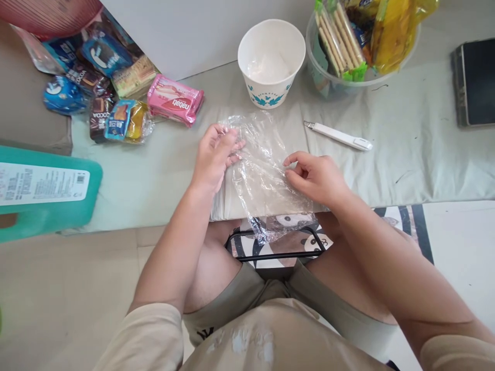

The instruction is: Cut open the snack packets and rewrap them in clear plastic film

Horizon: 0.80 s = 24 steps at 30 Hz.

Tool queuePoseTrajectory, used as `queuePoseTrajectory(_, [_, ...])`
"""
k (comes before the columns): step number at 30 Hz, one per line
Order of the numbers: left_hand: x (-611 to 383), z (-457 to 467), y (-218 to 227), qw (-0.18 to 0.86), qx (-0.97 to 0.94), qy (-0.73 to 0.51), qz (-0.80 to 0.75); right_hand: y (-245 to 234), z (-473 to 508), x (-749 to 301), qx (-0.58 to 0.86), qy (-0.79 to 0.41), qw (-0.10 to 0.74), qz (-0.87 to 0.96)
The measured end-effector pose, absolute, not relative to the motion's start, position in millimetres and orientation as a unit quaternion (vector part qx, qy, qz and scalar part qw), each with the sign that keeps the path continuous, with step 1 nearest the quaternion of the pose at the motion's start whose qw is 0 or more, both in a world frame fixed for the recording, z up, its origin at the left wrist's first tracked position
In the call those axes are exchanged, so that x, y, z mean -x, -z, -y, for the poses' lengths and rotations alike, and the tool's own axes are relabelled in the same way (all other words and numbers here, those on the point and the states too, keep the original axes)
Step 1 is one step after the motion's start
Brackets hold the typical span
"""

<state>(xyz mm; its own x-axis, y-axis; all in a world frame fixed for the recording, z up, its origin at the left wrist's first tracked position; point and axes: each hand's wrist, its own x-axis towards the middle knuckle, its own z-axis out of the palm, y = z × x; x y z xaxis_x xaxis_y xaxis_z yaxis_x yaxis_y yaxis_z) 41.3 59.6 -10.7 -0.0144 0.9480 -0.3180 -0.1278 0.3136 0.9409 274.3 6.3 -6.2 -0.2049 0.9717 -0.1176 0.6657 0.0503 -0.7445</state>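
A crinkled clear plastic bag (259,165) is spread between my hands, its lower end hanging over the table's front edge. My left hand (216,154) pinches its upper left side between thumb and fingers. At the bag's right edge is my right hand (315,175), with thumb and forefinger curled close together on the film. Just behind the bag stands a white paper cup (266,95) with a blue-green print; some clear material lies inside. A white utility knife (338,136) rests right of the bag, above my right hand.
A clear round tub (340,85) of wrapped snacks stands at the back right, beside a dark-screened device (477,85). Several snack packs, including a pink wafer pack (176,100), lie at the back left. A green jug (95,180) is at the left edge.
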Motion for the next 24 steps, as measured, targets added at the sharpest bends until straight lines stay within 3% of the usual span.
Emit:
queuePoseTrajectory(10, [-48.1, -72.3, 4.4, 0.596, -0.258, -0.503, -0.57, 5.4, -6.2, -273.8, 0.596, -0.344, 0.191, 0.7])
queuePoseTrajectory(15, [-55.0, -67.4, 5.1, 0.618, -0.317, -0.466, -0.548, 3.7, -6.4, -271.8, 0.595, -0.342, 0.192, 0.701])
queuePoseTrajectory(24, [-54.4, -69.4, 0.3, 0.635, -0.251, -0.569, -0.459, -1.0, -1.7, -274.1, 0.595, -0.403, 0.225, 0.658])
